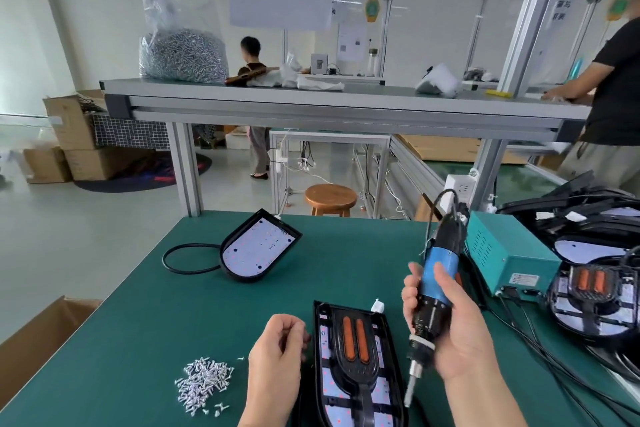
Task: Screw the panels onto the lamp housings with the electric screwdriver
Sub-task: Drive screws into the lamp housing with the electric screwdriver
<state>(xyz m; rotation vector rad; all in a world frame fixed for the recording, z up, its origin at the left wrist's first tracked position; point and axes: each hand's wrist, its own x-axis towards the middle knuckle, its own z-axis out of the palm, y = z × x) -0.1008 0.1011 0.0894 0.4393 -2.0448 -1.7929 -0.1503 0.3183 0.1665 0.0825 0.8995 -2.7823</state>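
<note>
One grip, my right hand [453, 329], wraps the electric screwdriver [438, 274] mid-barrel, probably stiff and top-heavy; whether my curled left hand [277, 354] pinches anything, I cannot tell.

The table mat [138, 305] is dark green. The electric screwdriver [438, 284] has a blue barrel, a black collar and a silver bit. The near lamp housing [353, 371] is black with two orange strips; the near panel [327, 381] is white, speckled red. The far lamp housing [242, 277] is black; the far panel [258, 248] is white with pink flecks and dark blue dots. The screw heap [202, 381] is silver-white, the power box [509, 253] teal, the stool [330, 199] brown, and the cloth [128, 132] black with a white grid.
</note>
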